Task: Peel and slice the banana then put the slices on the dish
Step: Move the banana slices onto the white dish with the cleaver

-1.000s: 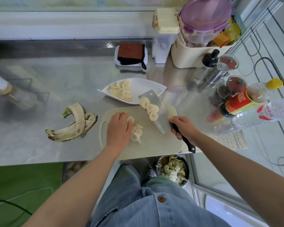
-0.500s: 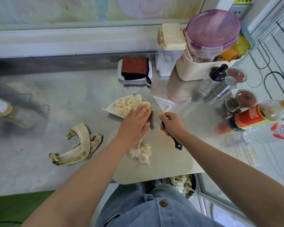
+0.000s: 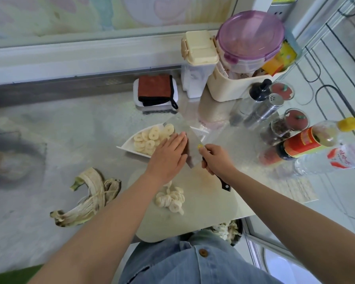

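Pale banana slices (image 3: 150, 138): heaped in overlapping rings in the left part of the dish.
White dish (image 3: 125, 146): mid-counter, just past the far edge of the cutting board; its right tip pokes out beyond the blade.
Second pile (image 3: 170, 198): more cut rounds, bunched together on the board, nearer the person and below the left wrist.
Knife (image 3: 193, 149): broad steel blade tilted over the dish's right half, motion-blurred; black handle runs back toward the person.
Left hand (image 3: 168, 156): flat, fingers straight and together, pressed against the blade's face right at the dish's rim.
Right hand (image 3: 215, 158): wrapped tight round the knife handle, whose butt sticks out behind the wrist.
Cutting board (image 3: 205, 214): cream, at the near edge of the counter, its front overhanging.
Peel (image 3: 90, 198): splayed open, left of the board, toward the near edge.
Counter (image 3: 59, 140): shiny steel.
Cloth (image 3: 155, 89): reddish-brown, folded on a white tray at the back edge.
Bottles (image 3: 307, 140): lying and standing with spice jars at the right end, a cream tub (image 3: 232, 89) behind them.
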Available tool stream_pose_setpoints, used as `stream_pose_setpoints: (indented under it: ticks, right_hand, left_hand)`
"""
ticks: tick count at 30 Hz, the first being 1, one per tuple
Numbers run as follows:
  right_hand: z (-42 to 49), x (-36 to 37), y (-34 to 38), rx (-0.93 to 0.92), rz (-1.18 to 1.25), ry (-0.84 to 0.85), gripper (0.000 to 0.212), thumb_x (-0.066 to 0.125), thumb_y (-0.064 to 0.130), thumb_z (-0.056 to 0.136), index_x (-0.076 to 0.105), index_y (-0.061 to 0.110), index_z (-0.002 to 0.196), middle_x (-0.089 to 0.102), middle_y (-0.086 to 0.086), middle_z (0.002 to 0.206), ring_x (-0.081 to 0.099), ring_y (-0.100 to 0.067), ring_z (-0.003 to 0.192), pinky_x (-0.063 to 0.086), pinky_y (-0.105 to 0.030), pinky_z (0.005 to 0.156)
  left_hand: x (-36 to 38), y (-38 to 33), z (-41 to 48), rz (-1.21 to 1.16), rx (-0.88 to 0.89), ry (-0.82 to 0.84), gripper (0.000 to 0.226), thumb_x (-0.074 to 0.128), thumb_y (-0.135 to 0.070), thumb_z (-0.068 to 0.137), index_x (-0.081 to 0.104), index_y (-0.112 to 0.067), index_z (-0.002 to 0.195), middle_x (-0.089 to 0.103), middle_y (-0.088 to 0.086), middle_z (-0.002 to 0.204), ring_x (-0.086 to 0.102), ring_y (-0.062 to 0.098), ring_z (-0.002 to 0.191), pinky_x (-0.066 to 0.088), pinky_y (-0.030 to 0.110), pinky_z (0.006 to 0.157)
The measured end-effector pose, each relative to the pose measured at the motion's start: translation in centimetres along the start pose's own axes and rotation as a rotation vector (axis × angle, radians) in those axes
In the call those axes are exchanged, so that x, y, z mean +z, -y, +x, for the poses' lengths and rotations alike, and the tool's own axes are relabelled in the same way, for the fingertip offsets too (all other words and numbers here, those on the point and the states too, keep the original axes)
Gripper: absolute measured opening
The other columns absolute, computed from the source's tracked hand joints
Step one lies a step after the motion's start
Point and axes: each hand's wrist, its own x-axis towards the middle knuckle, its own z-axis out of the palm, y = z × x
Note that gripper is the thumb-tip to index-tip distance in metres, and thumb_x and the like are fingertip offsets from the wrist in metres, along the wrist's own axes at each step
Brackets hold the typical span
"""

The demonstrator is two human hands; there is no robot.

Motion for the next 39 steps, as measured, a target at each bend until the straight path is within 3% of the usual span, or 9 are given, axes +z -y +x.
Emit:
stream_pose_setpoints:
  ticks: [3,10,14,21,23,27,29,33,39]
  right_hand:
    - [-0.1,-0.5,-0.3,0.009,0.006,-0.002,0.036,0.046,0.034,0.098,0.048,0.013,0.07,0.059,-0.007,0.056,0.042,-0.015,0.034,0.034,-0.02,0.038]
    - [-0.8,-0.7,-0.5,0.005,0.005,0.052,0.035,0.047,0.033,0.097,0.049,0.011,0.071,0.058,-0.008,0.055,0.04,-0.017,0.035,0.033,-0.021,0.038]
    - [-0.7,-1.2,-0.4,0.012,0.02,0.048,0.035,0.046,0.033,0.098,0.047,0.013,0.069,0.057,-0.006,0.055,0.04,-0.015,0.035,0.033,-0.02,0.038]
    - [-1.1,-2.4,-1.4,0.032,0.018,0.028,0.036,0.046,0.033,0.098,0.043,0.013,0.069,0.058,-0.008,0.057,0.038,-0.013,0.033,0.033,-0.02,0.038]
    - [-1.2,-2.7,-1.5,0.036,-0.007,0.035,0.037,0.046,0.034,0.098,0.043,0.014,0.067,0.058,-0.007,0.057,0.039,-0.013,0.034,0.034,-0.02,0.038]
    - [-1.4,-2.9,-1.4,0.029,-0.003,0.086,0.036,0.048,0.033,0.097,0.044,0.013,0.068,0.057,-0.008,0.056,0.038,-0.016,0.035,0.032,-0.018,0.038]
    - [-1.4,-2.9,-1.3,0.031,0.022,0.092,0.037,0.049,0.032,0.097,0.044,0.013,0.067,0.057,-0.008,0.056,0.038,-0.015,0.035,0.031,-0.017,0.037]
    - [-1.3,-3.1,-1.5,0.04,0.039,0.076,0.037,0.048,0.032,0.098,0.043,0.015,0.066,0.056,-0.008,0.056,0.038,-0.014,0.035,0.031,-0.018,0.037]
    - [-1.1,-2.5,-1.2,0.037,0.047,0.062,0.037,0.047,0.032,0.098,0.042,0.013,0.066,0.057,-0.01,0.057,0.038,-0.014,0.034,0.032,-0.018,0.037]
  left_hand:
    - [0.6,0.8,-0.8,0.027,-0.024,-0.021,0.059,0.014,-0.037,0.096,0.027,-0.013,0.149,0.023,0.001,0.157,0.023,0.019,0.144,0.019,0.037,0.117]
    - [0.2,-0.4,-0.1,0.007,0.013,-0.021,0.062,0.014,-0.038,0.094,0.026,-0.013,0.149,0.021,0.001,0.158,0.02,0.019,0.145,0.02,0.036,0.117]
    - [0.8,-0.1,-0.5,0.055,0.002,0.008,0.058,0.02,-0.034,0.095,0.036,-0.009,0.145,0.032,0.004,0.154,0.031,0.02,0.141,0.027,0.037,0.115]
    - [0.5,0.8,-1.6,0.067,0.016,-0.123,0.041,0.033,-0.027,0.092,0.066,-0.009,0.107,0.06,0.007,0.119,0.055,0.028,0.115,0.045,0.04,0.097]
    - [0.0,0.7,-1.0,0.019,-0.015,-0.179,0.038,0.034,-0.026,0.092,0.063,-0.01,0.11,0.058,0.007,0.116,0.055,0.026,0.111,0.045,0.037,0.093]
    - [-0.3,0.2,1.3,0.011,-0.039,-0.064,0.054,0.027,-0.035,0.098,0.033,-0.011,0.147,0.029,0.004,0.154,0.027,0.022,0.141,0.028,0.038,0.114]
    - [0.1,0.5,1.5,0.051,-0.037,0.012,0.057,0.022,-0.037,0.099,0.025,-0.011,0.149,0.02,0.002,0.158,0.02,0.021,0.144,0.023,0.038,0.116]
    - [0.5,1.6,-0.1,0.111,-0.068,0.027,0.062,0.01,-0.037,0.096,0.039,-0.009,0.143,0.033,0.006,0.153,0.031,0.024,0.14,0.029,0.04,0.113]
    - [0.2,1.2,0.4,0.055,-0.133,-0.036,0.055,0.024,-0.035,0.098,0.027,-0.013,0.149,0.021,0.004,0.158,0.018,0.022,0.146,0.018,0.039,0.117]
